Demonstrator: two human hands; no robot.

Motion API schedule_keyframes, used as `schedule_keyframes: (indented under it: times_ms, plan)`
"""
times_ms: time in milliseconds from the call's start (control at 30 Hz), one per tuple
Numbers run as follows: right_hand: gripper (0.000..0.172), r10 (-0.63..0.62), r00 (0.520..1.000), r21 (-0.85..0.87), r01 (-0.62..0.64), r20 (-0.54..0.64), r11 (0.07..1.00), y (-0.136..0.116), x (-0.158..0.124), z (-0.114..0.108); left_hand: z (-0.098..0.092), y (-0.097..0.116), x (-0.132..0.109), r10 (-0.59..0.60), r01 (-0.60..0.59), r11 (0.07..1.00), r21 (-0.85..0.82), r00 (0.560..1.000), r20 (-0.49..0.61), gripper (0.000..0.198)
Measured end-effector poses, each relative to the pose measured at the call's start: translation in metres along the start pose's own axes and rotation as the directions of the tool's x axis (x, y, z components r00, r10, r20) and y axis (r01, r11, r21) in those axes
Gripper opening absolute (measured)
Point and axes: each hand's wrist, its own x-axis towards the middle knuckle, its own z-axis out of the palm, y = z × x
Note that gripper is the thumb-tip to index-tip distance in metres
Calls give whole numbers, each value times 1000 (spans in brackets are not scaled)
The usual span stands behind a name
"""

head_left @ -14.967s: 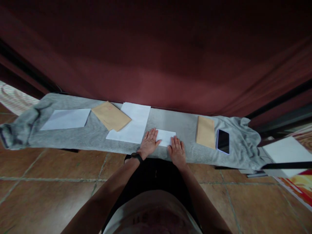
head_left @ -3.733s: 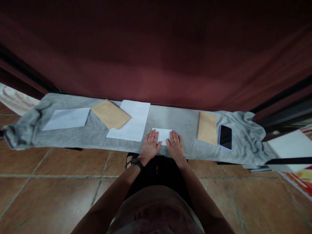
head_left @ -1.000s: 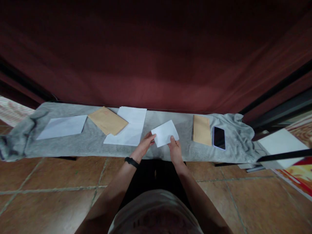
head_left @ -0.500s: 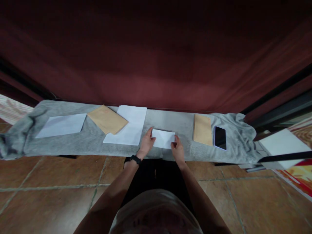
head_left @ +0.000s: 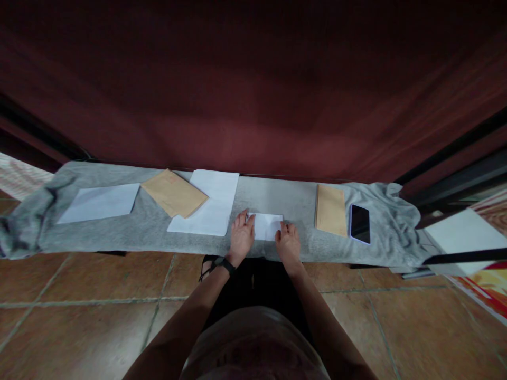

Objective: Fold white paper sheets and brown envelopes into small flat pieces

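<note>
A small white folded paper (head_left: pixel 268 227) lies on the grey cloth (head_left: pixel 277 195) directly in front of me. My left hand (head_left: pixel 242 236) rests at its left end, palm down, fingers slightly apart and touching the paper's edge. At the right end sits my right hand (head_left: pixel 288 240), its fingertips on the paper; whether they pinch it is too small to tell. A black watch is on my left wrist.
Left of my hands, a brown envelope (head_left: pixel 174 193) overlaps white sheets (head_left: pixel 216 203). Another white sheet (head_left: pixel 99 203) lies farther left. To the right are brown envelopes (head_left: pixel 331 210) and a phone (head_left: pixel 360 224). A dark red surface (head_left: pixel 253 105) rises behind the cloth.
Both hands have gone from gripping the paper's ends to lying flatter over them. The left hand's fingers have spread, and the paper now appears flat on the cloth.
</note>
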Motion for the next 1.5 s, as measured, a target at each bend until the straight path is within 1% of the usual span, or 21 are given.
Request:
schedule_keyframes:
  times_ms: [67, 167, 233, 300, 433, 700, 800, 1000, 1100, 1233, 1400, 1500]
  plan:
    - [43, -38, 999, -2, 38, -2, 999, -3, 2, 0, 6, 6, -5, 89, -89, 996, 25, 996, 22, 44]
    - [43, -191, 981, 76, 190, 12, 979, -15, 6, 4, 16, 16, -13, 202, -205, 978, 25, 975, 96, 52]
    - [44, -294, 955, 127, 288, 28, 949, -25, 8, 9, 22, 20, -17, 252, -259, 965, 29, 957, 145, 59]
    - [46, -340, 939, 140, 332, 40, 933, -33, 9, 14, 25, 21, -19, 279, -290, 956, 36, 944, 173, 64]
    - [49, -325, 943, 93, 319, 66, 943, -37, 7, 19, 28, 17, -18, 263, -275, 960, 50, 949, 172, 64]
    - [51, -259, 959, -16, 262, 116, 965, -31, 5, 16, 30, 12, -14, 166, -179, 980, 86, 976, 140, 61]
    - [52, -252, 963, -32, 256, 96, 966, -28, 3, 17, 28, 11, -16, 142, -152, 985, 84, 983, 116, 60]
    - [57, -249, 967, -73, 252, 52, 965, -19, -1, 18, 22, 5, -18, 77, -83, 993, 87, 994, 71, 62]
    - [61, -224, 974, -93, 227, 39, 969, -13, -4, 18, 19, 2, -19, 53, -58, 995, 83, 996, 67, 64]
    - [60, -208, 978, -108, 208, 6, 972, -5, -7, 17, 16, 0, -21, 29, -35, 996, 83, 997, 70, 64]
    - [57, -210, 977, -123, 205, -36, 971, 5, -10, 14, 16, -3, -24, 28, -33, 995, 94, 998, 53, 66]
    - [57, -206, 978, -137, 200, -30, 970, 8, -12, 13, 14, -7, -30, 78, -81, 990, 115, 996, 29, 65]
